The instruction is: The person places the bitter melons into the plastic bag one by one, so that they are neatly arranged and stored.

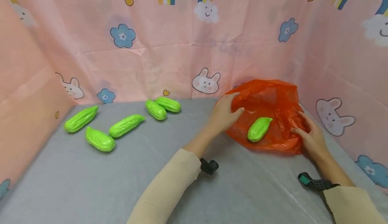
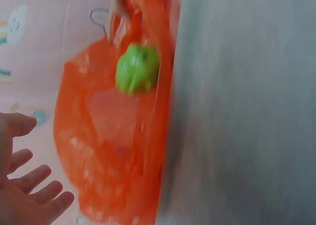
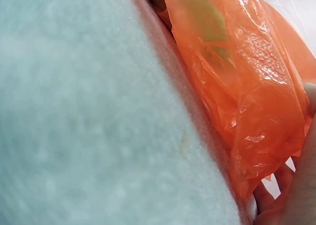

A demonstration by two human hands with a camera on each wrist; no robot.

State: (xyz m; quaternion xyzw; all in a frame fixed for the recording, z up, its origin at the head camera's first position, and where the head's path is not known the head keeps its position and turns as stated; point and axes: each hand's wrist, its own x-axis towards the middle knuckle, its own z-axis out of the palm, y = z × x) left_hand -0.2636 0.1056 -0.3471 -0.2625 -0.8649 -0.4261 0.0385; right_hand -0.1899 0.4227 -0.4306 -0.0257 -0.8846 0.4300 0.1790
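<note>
An orange plastic bag point(image 1: 272, 99) lies with its mouth spread toward me on the right side of the table. Inside its mouth rests one bright green bitter melon point(image 1: 259, 129), also visible in the left wrist view as a green melon end point(image 2: 138, 69). My left hand point(image 1: 224, 113) is at the bag's left edge with fingers extended and thumb apart, pinching nothing. The left wrist view shows those fingers spread point(image 2: 42, 178). At the bag's right side my right hand point(image 1: 312, 138) grips the crumpled plastic, thumb in front; some of its fingers are hidden behind the bag.
Several more green bitter melons lie left on the grey table point(image 1: 121, 183): a pair point(image 1: 156, 109) by the back wall, others point(image 1: 100, 139) farther left. A pink printed cloth point(image 1: 169, 59) walls the back and both sides, close behind the bag.
</note>
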